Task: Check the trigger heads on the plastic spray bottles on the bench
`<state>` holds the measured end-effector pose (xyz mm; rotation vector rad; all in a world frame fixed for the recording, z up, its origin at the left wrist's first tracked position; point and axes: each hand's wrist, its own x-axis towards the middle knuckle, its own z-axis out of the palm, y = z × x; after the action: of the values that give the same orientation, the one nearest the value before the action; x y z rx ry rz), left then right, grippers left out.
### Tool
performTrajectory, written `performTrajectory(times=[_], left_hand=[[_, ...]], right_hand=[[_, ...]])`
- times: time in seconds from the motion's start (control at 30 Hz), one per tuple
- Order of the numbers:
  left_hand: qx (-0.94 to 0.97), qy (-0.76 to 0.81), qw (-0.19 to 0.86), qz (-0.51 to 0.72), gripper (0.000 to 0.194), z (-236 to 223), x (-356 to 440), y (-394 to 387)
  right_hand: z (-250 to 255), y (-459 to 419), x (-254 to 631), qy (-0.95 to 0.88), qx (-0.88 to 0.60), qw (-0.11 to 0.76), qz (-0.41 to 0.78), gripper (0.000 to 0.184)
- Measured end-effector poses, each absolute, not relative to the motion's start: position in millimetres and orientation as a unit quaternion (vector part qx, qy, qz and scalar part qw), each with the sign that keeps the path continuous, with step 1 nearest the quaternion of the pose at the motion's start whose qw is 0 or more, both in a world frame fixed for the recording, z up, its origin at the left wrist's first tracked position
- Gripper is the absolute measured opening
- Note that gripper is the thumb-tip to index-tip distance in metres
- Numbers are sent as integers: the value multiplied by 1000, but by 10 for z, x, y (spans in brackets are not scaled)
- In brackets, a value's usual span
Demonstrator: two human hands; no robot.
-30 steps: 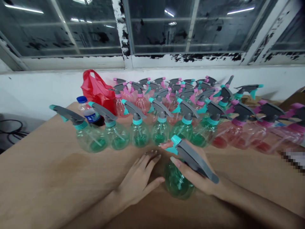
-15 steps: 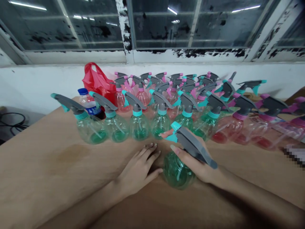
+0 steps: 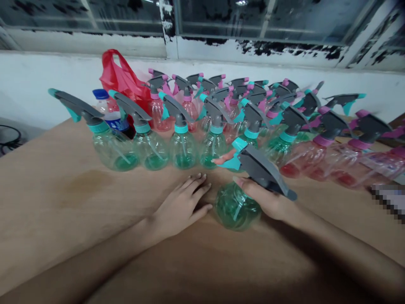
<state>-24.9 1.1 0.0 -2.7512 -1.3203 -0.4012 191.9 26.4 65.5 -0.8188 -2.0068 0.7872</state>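
My right hand (image 3: pixel 268 198) is closed round the neck of a green spray bottle (image 3: pixel 236 211) with a grey and turquoise trigger head, its nozzle facing left. One fingertip shows by the turquoise trigger; the other fingers are mostly hidden behind the head. My left hand (image 3: pixel 182 204) lies palm down on the wooden table (image 3: pixel 133 261), fingers stretched out, just left of the held bottle and apart from it. Behind my hands stands a row of green spray bottles (image 3: pixel 183 147), each with some green at its base. Pink spray bottles (image 3: pixel 316 154) carry the row on to the right.
More spray bottles with pink and turquoise heads (image 3: pixel 238 90) crowd behind the front row. A red plastic bag (image 3: pixel 126 84) and a blue-capped drink bottle (image 3: pixel 112 116) stand at the back left. A pixelated item (image 3: pixel 390 200) lies at the right edge. Wall and windows (image 3: pixel 221 25) are behind.
The view has tilted downward, so the wall and bottles sit higher in the picture. My right hand still holds the spray bottle, and my left hand stays flat on the table.
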Motion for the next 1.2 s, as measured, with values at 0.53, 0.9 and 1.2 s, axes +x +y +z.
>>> performTrajectory(times=[0.53,0.9,1.2], left_hand=[[-885,-448,10,-124,48,16,-216,-39],[-887,-447,15,-118,51,9,-232,-47],[-887,-448,8,-113,50,27,-222,-36]], right_hand=[[708,191,1856,-756,-315,439,369,24],[726,166,1889,-755,-338,441,347,13],[713,128,1887,-752,-352,425,361,20]])
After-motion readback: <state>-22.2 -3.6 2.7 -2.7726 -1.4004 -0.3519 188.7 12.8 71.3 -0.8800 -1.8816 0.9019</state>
